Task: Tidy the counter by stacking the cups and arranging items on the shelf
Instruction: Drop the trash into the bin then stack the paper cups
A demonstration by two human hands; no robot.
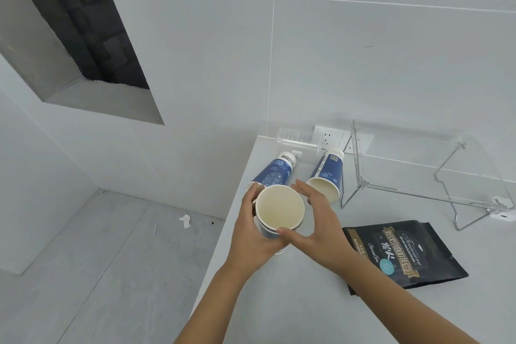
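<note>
Two bare forearms reach forward over a pale grey counter (273, 301). The left hand (251, 229) wraps around the side of an upright stack of paper cups (279, 211), fingers curled on its blue wall. The right hand (321, 229) is spread wide around the other side, thumb touching the rim nearest the viewer and fingertips arched past the far rim. The stack's mouth faces up toward the camera, showing a cream inside; its long axis runs vertically, base toward the counter, and two nested rims show at its edge.

Right of the stack, nearer the viewer, a black coffee pouch (402, 254) lies flat with gold lettering.

Just beyond the stack, two more blue-and-white paper cups lie on their sides, mouths toward the viewer and bases toward the wall. The left fallen cup (275, 173) is partly hidden behind the stack; the right fallen cup (328, 176) lies just beside the right hand's fingertips.

Further right of the stack stands a clear acrylic shelf (418, 165) on wire legs. Behind the fallen cups, a clear plastic bottle (296, 137) lies by a wall socket (328, 137) on the white tiled wall. Left of the stack the counter ends above a grey floor with a scrap of white paper (184, 220)
</note>
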